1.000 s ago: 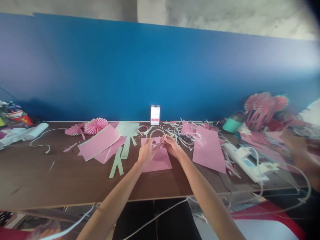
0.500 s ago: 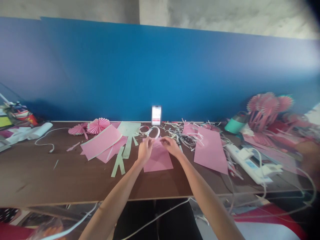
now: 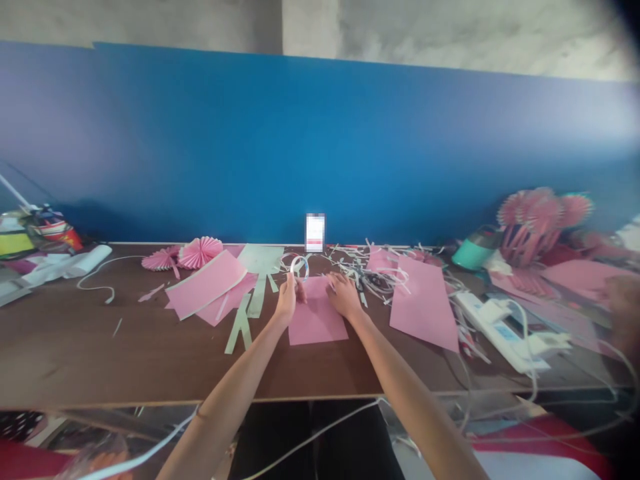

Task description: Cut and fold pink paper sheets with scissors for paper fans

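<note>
Our left hand (image 3: 287, 300) pinched a white paper loop (image 3: 299, 267) at the far edge of the pink sheet (image 3: 318, 323). Our right hand (image 3: 343, 296), loosely open, rested on that sheet. A slack pinch could have let the loop spring apart.

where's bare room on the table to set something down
Bare brown tabletop lies left of the pale green strips and in front of the pink sheet. Paper shreds and the power strip crowd the back and right.
</note>
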The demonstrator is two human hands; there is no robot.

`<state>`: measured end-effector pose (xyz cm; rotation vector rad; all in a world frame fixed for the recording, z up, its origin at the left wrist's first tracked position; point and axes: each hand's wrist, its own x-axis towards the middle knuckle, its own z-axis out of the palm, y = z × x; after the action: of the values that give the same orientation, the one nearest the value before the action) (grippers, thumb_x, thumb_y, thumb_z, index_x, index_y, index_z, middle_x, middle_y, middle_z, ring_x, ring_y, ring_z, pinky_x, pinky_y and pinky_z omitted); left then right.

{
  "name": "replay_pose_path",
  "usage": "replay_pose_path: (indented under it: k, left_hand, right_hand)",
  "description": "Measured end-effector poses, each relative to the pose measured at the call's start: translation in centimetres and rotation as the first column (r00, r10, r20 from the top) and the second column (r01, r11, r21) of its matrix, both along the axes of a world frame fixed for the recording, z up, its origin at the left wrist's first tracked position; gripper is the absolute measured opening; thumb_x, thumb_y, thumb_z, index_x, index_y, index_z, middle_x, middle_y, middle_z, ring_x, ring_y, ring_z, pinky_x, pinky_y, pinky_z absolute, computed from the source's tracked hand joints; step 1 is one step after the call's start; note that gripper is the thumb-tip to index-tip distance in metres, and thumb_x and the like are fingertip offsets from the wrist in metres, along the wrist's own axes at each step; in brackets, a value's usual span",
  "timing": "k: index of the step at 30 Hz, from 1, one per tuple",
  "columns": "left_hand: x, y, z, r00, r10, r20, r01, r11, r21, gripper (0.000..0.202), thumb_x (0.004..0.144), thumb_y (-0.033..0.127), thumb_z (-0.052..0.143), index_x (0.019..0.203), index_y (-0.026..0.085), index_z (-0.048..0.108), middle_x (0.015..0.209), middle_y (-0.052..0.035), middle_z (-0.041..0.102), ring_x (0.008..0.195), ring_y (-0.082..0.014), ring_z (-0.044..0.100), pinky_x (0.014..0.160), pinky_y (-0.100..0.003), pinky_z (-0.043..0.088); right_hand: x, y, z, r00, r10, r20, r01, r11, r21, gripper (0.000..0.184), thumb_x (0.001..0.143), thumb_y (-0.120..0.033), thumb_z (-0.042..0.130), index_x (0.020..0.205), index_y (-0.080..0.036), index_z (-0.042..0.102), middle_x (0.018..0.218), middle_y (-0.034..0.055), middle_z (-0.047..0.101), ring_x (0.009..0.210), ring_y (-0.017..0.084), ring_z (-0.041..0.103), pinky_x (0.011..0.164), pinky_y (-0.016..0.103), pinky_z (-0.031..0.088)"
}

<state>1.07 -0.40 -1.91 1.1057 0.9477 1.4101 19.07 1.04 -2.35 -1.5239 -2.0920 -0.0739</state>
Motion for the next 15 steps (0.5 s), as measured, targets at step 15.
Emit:
replay_pose_path:
  k: [15]
  left_hand:
    - [0.3, -1.1, 1.4, 0.996, -0.06, 0.061, 0.058, 0.997, 0.041, 0.05, 0.086, 0.065, 0.032, 0.077, 0.019, 0.048, 0.057, -0.0005, 0.054, 0.048, -0.0115, 0.053, 0.045, -0.024, 0.04]
  right_hand:
    - [-1.3, -2.2, 2.0, 0.869, 0.321, -0.376, -0.334, 0.942, 0.033, 0.029, 0.093, -0.035, 0.04, 0.114, -0.023, 0.057, 0.102, 0.0056, 0.065, 0.079, 0.017, 0.06, 0.071, 0.028, 0.045]
